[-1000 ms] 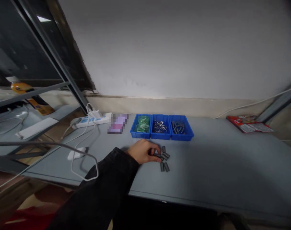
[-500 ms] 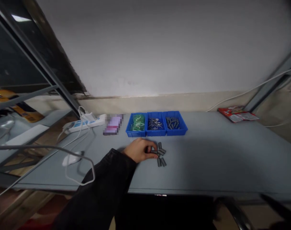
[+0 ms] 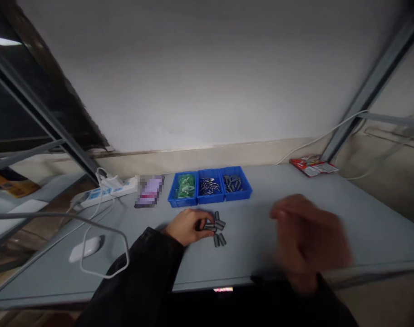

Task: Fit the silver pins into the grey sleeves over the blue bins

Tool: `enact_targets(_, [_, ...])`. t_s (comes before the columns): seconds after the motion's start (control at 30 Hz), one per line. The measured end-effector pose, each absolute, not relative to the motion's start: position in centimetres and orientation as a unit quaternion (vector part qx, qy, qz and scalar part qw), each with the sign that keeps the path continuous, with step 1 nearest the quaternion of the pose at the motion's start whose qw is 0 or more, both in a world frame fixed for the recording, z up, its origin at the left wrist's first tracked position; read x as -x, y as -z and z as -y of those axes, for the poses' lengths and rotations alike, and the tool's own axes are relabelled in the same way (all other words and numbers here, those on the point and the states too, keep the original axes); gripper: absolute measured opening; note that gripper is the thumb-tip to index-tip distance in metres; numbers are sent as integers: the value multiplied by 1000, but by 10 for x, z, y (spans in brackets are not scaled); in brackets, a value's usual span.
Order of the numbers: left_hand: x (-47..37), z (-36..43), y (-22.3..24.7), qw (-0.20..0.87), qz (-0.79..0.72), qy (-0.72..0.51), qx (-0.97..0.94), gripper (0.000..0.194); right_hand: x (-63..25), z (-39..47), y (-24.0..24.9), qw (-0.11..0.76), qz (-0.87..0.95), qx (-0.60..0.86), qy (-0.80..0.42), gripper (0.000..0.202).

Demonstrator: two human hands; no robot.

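Black, matte sleeves (image 3: 139, 277) reach over a smooth grey tabletop (image 3: 258, 218). Blur smears the right hand (image 3: 309, 236) at the near right side; I cannot tell whether its fingers hold anything. Farther in, the left hand (image 3: 189, 226) curves thumb and forefinger narrowly about one of several dull grey cylinders (image 3: 219, 224), loosely clustered on the table; whether it is gripped is unclear. Beyond, three blue plastic trays (image 3: 239, 196) stand side by side with translucent green pieces (image 3: 185, 187), shiny slim metal pins (image 3: 209, 186) and more cylinders (image 3: 232, 183). New since half a second ago is the right hand; the left stays at the cluster.
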State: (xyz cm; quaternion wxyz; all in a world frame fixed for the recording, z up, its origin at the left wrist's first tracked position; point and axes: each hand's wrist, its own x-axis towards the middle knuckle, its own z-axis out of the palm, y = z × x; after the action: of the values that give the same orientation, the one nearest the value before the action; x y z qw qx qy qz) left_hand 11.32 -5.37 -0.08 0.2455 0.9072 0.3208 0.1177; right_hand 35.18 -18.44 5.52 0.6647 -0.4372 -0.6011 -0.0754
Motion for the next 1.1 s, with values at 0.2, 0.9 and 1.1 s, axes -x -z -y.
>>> enact_targets(0.2, [-111, 54, 5, 239, -318, -130, -908, 26, -352, 145, -37, 652, 637, 402, 87, 17])
enact_targets(0.9, [-110, 49, 5, 208, -285, -123, -928, 25, -361, 144, -77, 714, 543, 439, -46, 9])
enact_targets(1.1, [-110, 48, 1, 202, -290, -116, -928, 27, -352, 151, -78, 696, 576, 423, -65, 11])
